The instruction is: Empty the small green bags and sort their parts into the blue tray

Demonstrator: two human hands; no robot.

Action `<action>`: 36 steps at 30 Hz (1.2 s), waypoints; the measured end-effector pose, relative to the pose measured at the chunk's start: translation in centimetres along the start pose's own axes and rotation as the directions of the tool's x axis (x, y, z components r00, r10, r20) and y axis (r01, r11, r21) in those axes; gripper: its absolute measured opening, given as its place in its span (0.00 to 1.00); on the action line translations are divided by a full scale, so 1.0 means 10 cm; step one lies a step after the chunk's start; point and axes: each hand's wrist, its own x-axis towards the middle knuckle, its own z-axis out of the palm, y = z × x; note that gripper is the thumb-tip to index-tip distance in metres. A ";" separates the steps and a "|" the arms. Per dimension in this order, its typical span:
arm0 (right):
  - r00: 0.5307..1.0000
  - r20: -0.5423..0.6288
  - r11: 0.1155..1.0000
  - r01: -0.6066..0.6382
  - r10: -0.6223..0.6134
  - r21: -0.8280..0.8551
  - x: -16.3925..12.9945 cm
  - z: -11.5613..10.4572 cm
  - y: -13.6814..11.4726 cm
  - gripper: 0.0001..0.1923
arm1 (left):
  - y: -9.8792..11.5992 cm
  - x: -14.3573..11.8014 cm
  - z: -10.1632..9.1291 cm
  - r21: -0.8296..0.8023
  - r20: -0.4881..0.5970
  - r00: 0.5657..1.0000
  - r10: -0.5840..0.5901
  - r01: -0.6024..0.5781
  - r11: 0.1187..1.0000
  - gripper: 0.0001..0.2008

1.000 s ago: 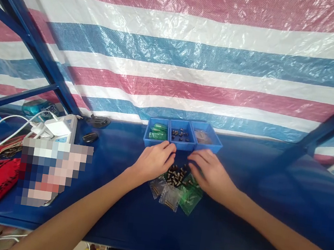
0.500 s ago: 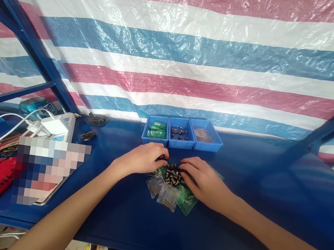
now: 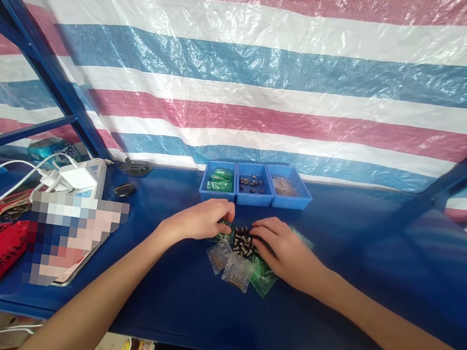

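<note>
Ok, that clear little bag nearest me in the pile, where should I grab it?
Pinch the clear bag by its near edge, coming from your side; it lies flat and that edge is free, while its far end tucks against the dark screws and green bags.

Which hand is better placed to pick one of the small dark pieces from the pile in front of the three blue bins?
Probably the right hand: its fingertips already lie at the edge of the dark pieces. The left hand sits just beside the pile, over a green packet.
</note>
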 end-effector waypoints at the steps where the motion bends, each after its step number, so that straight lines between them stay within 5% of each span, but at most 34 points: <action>1: 1.000 -0.001 1.000 0.000 0.000 0.000 0.00 0.00 0.00 0.11 | 0.00 0.00 0.01 -0.011 -0.009 1.000 0.000 -0.001 1.000 0.06; 5: 1.000 0.006 1.000 -0.001 0.001 0.009 0.00 0.02 0.01 0.11 | 0.01 0.00 0.05 -0.052 -0.045 0.999 0.000 -0.002 0.999 0.08; 12: 0.998 -0.028 0.997 -0.050 0.051 0.053 -0.02 0.00 -0.02 0.16 | 0.10 0.02 -0.01 -0.056 -0.262 0.963 0.065 -0.082 0.995 0.04; 19: 0.992 -0.101 0.996 -0.063 0.070 0.070 -0.01 -0.03 -0.05 0.24 | 0.23 0.11 0.11 -0.384 -0.531 0.845 -0.058 -0.180 0.906 0.03; 26: 0.973 -0.231 0.999 -0.007 0.015 0.035 -0.01 -0.03 -0.02 0.22 | 0.49 0.14 0.42 -0.726 -0.352 0.914 -0.201 -0.132 0.675 0.09; 32: 0.959 -0.283 1.000 0.029 -0.030 -0.005 -0.02 -0.09 0.01 0.12 | 0.51 0.13 0.39 -0.722 -0.361 0.906 -0.219 -0.123 0.680 0.10; 36: 0.951 -0.306 0.998 -0.028 0.042 0.052 0.00 -0.12 -0.01 0.08 | 0.47 0.12 0.33 -0.733 -0.360 0.914 -0.188 -0.152 0.663 0.20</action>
